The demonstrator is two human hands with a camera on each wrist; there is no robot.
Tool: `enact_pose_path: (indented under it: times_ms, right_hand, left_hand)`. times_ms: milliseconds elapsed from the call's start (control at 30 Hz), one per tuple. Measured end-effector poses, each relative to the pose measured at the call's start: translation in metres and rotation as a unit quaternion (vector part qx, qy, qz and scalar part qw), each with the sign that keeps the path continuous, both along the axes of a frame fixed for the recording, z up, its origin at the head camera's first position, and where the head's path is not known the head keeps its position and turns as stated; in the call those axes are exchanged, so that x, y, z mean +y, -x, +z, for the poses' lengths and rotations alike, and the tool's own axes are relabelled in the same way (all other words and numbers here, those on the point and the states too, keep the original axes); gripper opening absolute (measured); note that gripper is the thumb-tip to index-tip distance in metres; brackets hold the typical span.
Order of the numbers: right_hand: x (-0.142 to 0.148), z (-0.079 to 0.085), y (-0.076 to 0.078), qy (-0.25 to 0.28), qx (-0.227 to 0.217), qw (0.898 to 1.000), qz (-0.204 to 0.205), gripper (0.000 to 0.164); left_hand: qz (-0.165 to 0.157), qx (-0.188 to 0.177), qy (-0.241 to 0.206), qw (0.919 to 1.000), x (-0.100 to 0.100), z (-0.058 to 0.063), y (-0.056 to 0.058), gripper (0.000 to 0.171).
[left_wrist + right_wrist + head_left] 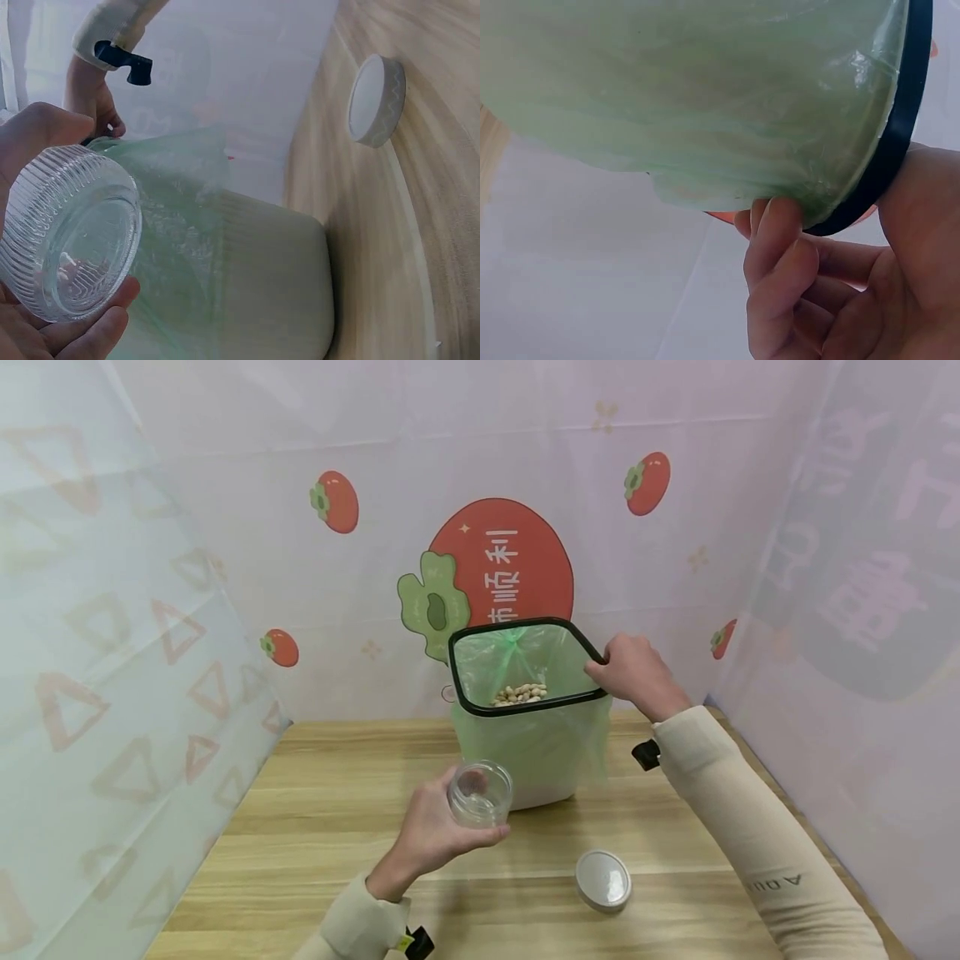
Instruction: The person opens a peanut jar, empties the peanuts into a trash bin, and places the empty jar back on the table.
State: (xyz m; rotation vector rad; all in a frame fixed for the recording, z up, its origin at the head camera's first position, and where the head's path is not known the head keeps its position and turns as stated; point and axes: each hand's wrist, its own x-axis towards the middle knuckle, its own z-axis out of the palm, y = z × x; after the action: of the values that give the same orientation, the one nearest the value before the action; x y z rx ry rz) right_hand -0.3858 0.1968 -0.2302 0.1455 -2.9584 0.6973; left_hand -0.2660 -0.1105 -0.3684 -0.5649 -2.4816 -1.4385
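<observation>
My left hand [435,827] grips a clear ribbed jar [482,795] in front of the bin; its lid is off, and I see nothing inside. The left wrist view shows the jar [71,232] between thumb and fingers. A white trash bin [540,795] with a black rim [487,710] stands on the table, lined with a green plastic bag [525,739]. Peanuts in shells [521,694] lie inside the bag. At the bin's right corner, my right hand [637,672] holds the rim, fingers curled under it; in the right wrist view the fingers [780,262] touch the bag.
A round white lid [602,878] lies on the wooden table [337,868], right of the jar and nearer to me. Printed cloth walls [360,577] enclose the table at the back and both sides; the bin stands close to the back one.
</observation>
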Motion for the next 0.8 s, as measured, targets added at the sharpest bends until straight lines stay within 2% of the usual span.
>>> enact_pose_path:
  times_ms: [267, 467, 800]
  right_hand:
    - [0.005, -0.003, -0.007, 0.007, 0.016, 1.0, 0.017, 0.047]
    - [0.005, -0.007, -0.015, 0.005, 0.027, 0.999, 0.022, 0.044]
    - [0.008, -0.008, -0.023, 0.012, 0.024, 0.999, 0.017, 0.044]
  left_hand:
    - [-0.003, -0.021, 0.006, 0.9998, -0.001, -0.013, -0.001, 0.07]
    - [0.015, -0.039, 0.011, 0.9991, -0.002, -0.023, -0.004, 0.08]
    - [0.043, -0.063, 0.025, 0.9968, 0.0, -0.036, -0.006, 0.083]
